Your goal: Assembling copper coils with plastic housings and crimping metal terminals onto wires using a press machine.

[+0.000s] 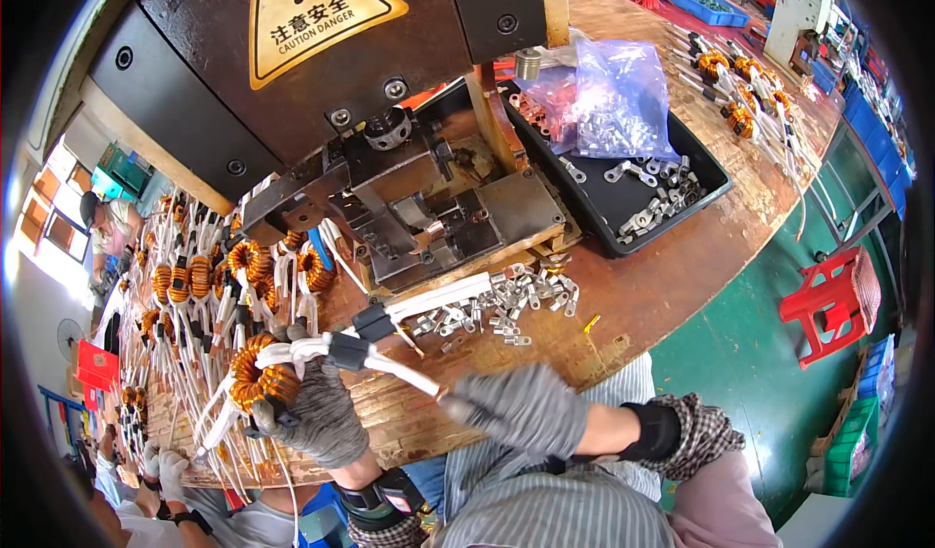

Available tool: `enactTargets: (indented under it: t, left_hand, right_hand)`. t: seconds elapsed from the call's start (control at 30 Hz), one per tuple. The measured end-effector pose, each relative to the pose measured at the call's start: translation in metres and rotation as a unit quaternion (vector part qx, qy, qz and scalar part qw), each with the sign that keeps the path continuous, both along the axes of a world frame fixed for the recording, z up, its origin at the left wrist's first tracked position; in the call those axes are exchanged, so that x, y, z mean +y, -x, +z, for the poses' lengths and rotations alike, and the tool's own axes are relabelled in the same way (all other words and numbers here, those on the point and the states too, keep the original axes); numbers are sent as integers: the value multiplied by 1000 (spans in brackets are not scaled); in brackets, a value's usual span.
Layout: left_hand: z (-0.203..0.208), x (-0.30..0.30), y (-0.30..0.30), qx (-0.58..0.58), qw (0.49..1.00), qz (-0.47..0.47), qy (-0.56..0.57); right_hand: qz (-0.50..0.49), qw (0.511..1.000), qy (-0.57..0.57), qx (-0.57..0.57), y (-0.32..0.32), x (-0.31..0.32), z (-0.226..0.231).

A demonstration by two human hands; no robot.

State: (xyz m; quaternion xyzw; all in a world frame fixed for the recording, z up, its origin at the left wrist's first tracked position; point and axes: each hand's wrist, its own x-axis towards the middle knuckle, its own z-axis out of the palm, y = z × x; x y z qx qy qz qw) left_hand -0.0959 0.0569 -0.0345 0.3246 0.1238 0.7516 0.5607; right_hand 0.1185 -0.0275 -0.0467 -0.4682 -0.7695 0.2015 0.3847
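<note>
My left hand [319, 414], in a grey knitted glove, is closed around a copper-wound ring coil [261, 373] and the base of its white-sleeved leads. Two black sleeve pieces [349, 351] sit on those leads. With fingers pinched, my right hand [521, 410], gloved alike, grips the tip of the lower white lead [404, 373]; the very end is hidden by the fingers. The other lead [443, 297] runs up toward loose silver cable lugs [521, 304] scattered on the wooden bench. Just beyond stands a dark press machine [429, 226] with a metal die.
A black tray [609, 246] holding lugs and a plastic bag [623, 100] stands right of the press. Many finished-looking coils [200, 280] crowd the left bench; more coils [742, 71] lie far right. A red stool [833, 304] stands on the green floor. Other people work at left.
</note>
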Motion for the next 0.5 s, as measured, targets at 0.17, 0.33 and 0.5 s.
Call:
enactTargets:
  t: [0.17,0.33,0.5]
  left_hand:
    - [4,0,12,-29,999,29,7]
    - [4,-1,18,-35,998,-39,-27]
    - [5,-2,20,-41,999,-25,-20]
  right_hand:
    - [-70,985,17,158,-49,18,-8]
    - [-101,856,212,460,-62,43,17]
    - [-24,885,220,409,-65,58,18]
